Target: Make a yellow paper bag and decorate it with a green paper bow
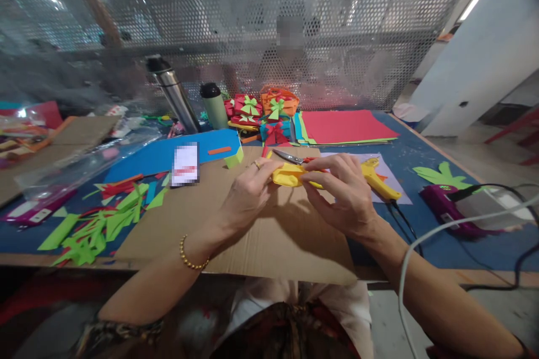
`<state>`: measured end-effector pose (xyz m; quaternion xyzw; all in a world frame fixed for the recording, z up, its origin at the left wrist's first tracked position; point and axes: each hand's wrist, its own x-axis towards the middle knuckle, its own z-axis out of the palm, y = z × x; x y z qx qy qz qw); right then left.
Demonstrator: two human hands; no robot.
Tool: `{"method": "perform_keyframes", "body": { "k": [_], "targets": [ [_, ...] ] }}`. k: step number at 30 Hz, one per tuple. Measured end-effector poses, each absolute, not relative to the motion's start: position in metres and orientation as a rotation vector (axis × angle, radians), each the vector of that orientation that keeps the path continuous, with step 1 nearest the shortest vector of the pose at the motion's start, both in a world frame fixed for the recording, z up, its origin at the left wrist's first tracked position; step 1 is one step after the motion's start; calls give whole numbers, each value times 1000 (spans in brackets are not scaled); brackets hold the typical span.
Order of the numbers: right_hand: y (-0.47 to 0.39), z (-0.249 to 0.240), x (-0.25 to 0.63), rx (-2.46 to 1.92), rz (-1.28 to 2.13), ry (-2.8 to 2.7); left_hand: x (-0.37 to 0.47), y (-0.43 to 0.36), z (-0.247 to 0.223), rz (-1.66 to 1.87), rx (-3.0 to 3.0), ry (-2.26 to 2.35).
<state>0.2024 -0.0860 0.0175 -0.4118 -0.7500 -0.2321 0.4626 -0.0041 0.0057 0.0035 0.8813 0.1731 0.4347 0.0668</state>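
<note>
Between my hands, above the cardboard sheet, is a small folded yellow paper piece. My left hand pinches its left end with thumb and fingers. At the other end, my right hand has its fingertips closed on the yellow paper. Just behind the piece lie scissors with their blades pointing left; their handles are partly hidden by my right hand. A yellow glue gun rests on a pale sheet to the right of that hand.
Green paper scraps and a phone lie left. Behind stand a steel flask, a green bottle, small paper boxes with bows and stacked red paper. A white cable crosses near my right forearm.
</note>
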Motion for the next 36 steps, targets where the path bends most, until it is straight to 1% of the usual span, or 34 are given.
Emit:
{"method": "perform_keyframes", "body": {
  "k": [13,21,30,36],
  "targets": [
    [-88,23,205,-1012,-521,-1910,-5,4,4,1305,2712,554],
    [-86,24,207,-1013,-500,-1928,-9,2,10,1142,2625,583],
    [-85,23,212,-996,-412,-1961,-10,3,10,1198,2778,567],
    [-87,24,213,-1021,-352,-1972,-11,0,12,1092,2784,574]
  ]
}}
